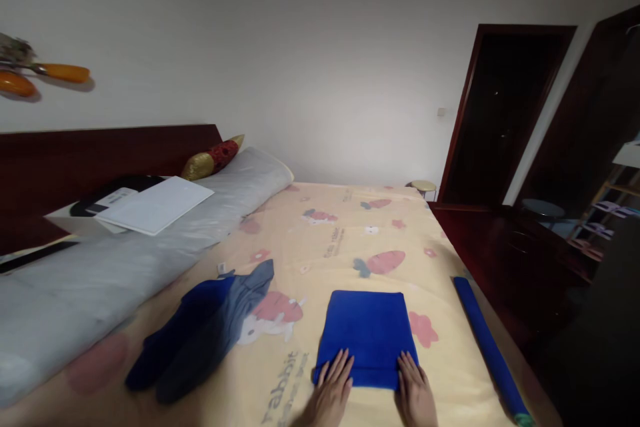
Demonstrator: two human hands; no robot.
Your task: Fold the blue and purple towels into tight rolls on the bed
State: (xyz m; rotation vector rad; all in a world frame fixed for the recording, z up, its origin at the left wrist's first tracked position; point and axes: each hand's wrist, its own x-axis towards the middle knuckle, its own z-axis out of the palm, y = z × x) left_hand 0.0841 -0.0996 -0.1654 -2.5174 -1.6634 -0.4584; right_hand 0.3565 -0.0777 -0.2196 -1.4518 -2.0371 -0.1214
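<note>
A blue cloth, folded into a rough square, lies flat on the printed bed sheet. Across its near edge runs a narrow folded strip. My left hand rests on the near left corner, fingers stretched out over the fabric. On the near right corner lies my right hand, its fingers also extended and the thumb partly hidden. Further left is a loose heap of dark blue and grey cloth. A tightly rolled blue cloth with a green end lies along the right side of the bed.
A long grey bolster runs along the headboard, with a white box lid and a red and gold pillow on it. Beyond the bed's right edge are a stool, a dark door and a shoe rack.
</note>
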